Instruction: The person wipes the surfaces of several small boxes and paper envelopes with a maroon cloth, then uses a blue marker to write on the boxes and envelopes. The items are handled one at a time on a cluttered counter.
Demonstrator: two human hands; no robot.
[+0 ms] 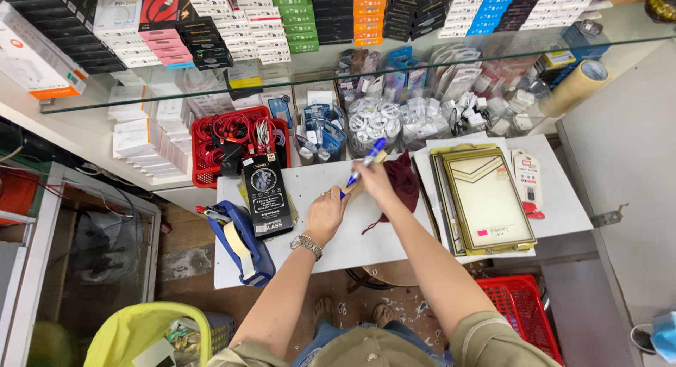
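White counter (394,229); pen (366,159) perhaps within right grip (373,180)

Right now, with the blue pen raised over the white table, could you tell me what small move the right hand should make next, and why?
Probably lower the blue pen tip onto the small tan piece that the left hand steadies on the white table. The right hand holds the pen tilted, tip pointing down at that piece, so bringing it down seems the natural step.

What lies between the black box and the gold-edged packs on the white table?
Both hands, left hand and right hand holding a blue pen, beside a maroon cloth; head view.
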